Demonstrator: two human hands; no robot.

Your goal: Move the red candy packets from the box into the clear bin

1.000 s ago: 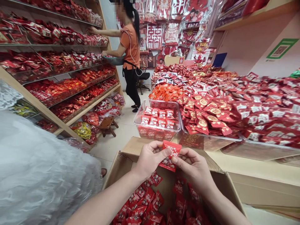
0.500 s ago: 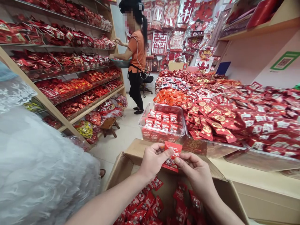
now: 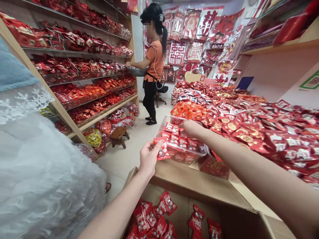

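Note:
A red printed packet point(image 3: 162, 149) is pinched between the thumb and fingers of my left hand point(image 3: 149, 158), in front of a clear plastic bin point(image 3: 184, 156). Rows of similar small red packets point(image 3: 173, 139) stand inside that bin. My right hand point(image 3: 191, 128) reaches over the bin's back right part, its fingertips down among the packets; what they hold, if anything, is hidden. Below both arms an open cardboard box point(image 3: 199, 177) contains several loose red packets point(image 3: 149, 215).
Piles of red packets point(image 3: 239, 129) in bins spread to the right. Shelves point(image 3: 82, 79) of packets line the left, near a white lace garment point(image 3: 45, 166). A wooden stool point(image 3: 119, 134) and a person point(image 3: 153, 66) with a basin point(image 3: 137, 71) are farther back.
My right hand has left the held packet and moved up into the clear bin. My left hand, still holding the packet, has shifted left. The person's raised hand has come down to the basin.

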